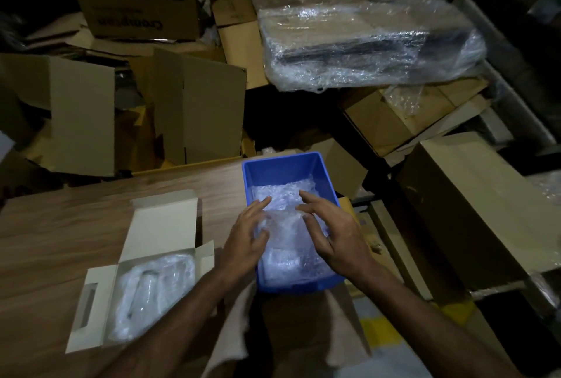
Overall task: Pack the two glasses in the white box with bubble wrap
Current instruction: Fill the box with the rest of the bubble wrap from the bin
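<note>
1. Cardboard, thin and white, is forming the white box [142, 259] lying open near the table's [60, 225] front edge at my left, its lid flap standing up behind; inside, one bubble-wrapped glass [148, 292] is resting lengthwise, so I judge the task about half done.

2. Wood-grain laminate, smooth and matte, is showing bare around the box.

3. My left hand [246, 235] and right hand [337, 238] are reaching into the blue bin [321, 171] sitting at the table's right edge; the fingers of both are spread and loosely curved, resting on the bubble wrap [285, 225] and not yet closing round anything.

4. Crinkled, translucent wrap is filling the bin's floor in soft lumps; whether the second glass is lying under it I cannot tell.

5. Finding or wrapping that second glass, laying it beside the first and shutting the flaps is, as I judge it, what is left.

6. Beyond the table's far edge, brown cartons [182, 110] are standing open, and a flat parcel [364, 40] is gleaming under stretch film.
</note>
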{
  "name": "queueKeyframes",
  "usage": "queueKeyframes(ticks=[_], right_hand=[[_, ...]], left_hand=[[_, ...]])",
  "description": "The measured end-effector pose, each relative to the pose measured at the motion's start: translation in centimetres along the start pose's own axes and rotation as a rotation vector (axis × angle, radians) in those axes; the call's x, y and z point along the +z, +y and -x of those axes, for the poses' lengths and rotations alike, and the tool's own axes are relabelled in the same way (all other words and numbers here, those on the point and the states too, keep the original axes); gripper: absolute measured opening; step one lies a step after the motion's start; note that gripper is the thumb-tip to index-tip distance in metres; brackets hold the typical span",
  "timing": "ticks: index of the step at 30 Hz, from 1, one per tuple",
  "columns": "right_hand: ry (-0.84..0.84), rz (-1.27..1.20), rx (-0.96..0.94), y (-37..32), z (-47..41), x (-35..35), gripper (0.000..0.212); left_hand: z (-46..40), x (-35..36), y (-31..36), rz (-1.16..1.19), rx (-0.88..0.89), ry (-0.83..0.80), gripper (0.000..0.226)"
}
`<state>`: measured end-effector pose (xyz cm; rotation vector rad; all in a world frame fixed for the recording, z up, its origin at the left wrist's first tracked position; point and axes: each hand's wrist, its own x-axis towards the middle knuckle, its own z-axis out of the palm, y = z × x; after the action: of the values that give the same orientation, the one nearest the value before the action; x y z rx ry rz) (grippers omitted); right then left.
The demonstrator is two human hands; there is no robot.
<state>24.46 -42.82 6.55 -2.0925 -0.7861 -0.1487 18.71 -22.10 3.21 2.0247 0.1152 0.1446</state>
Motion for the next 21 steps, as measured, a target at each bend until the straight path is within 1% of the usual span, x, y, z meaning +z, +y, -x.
queueKeyframes(ticks=[2,4,5,6,8,10,11,12,14,15,16,18,19,20,21], right_hand=[[0.016,-0.039,-0.007,-1.0,-0.3,-0.1,0.021],[0.059,-0.116,0.020,-2.3,-0.9,0.1,0.019],[0.084,-0.154,0.037,-3.1,-1.3,0.3,0.016],[0.113,-0.186,0.048,-4.0,-1.8,0.6,0.014],[0.155,-0.294,0.106,-6.0,-3.3,1.4,0.010],[0.186,-0.468,0.303,-7.6,-4.9,3.1,0.012],[0.161,-0.565,0.444,-8.0,-5.6,4.1,0.016],[0.077,-0.702,0.597,-8.6,-6.3,4.9,0.025],[-0.193,-1.070,0.855,-9.2,-6.9,6.3,0.053],[-0.278,-1.201,0.917,-9.5,-6.6,6.5,0.065],[-0.331,-1.278,0.907,-9.9,-6.2,6.6,0.067],[-0.387,-1.272,0.804,-10.4,-5.2,7.2,0.051],[-0.387,-1.223,0.734,-10.8,-4.7,7.6,0.045],[-0.356,-1.168,0.718,-10.9,-4.2,8.3,0.046],[-0.298,-1.093,0.729,-11.0,-3.8,9.3,0.052]], left_hand=[[0.4,-1.5,1.3,0.157,-0.025,0.087,0.035],[0.6,-3.3,2.6,0.203,-0.022,0.167,0.019],[0.6,-4.2,3.2,0.241,-0.019,0.201,0.018],[0.6,-5.1,3.7,0.309,-0.032,0.233,0.019],[0.7,-6.8,4.8,0.457,-0.085,0.303,0.032],[0.8,-8.3,5.9,0.492,-0.143,0.377,0.036],[0.9,-8.9,6.1,0.483,-0.182,0.409,0.034],[0.9,-9.7,6.0,0.461,-0.229,0.438,0.033],[1.0,-11.1,5.0,0.432,-0.336,0.496,0.031],[1.3,-11.9,4.3,0.426,-0.385,0.524,0.029],[1.6,-12.7,3.4,0.418,-0.429,0.548,0.029],[2.6,-14.3,1.9,0.428,-0.511,0.570,0.037],[3.2,-15.1,1.4,0.459,-0.541,0.563,0.041],[3.9,-15.9,1.2,0.513,-0.555,0.540,0.046],[4.7,-16.7,1.0,0.578,-0.558,0.503,0.051]])
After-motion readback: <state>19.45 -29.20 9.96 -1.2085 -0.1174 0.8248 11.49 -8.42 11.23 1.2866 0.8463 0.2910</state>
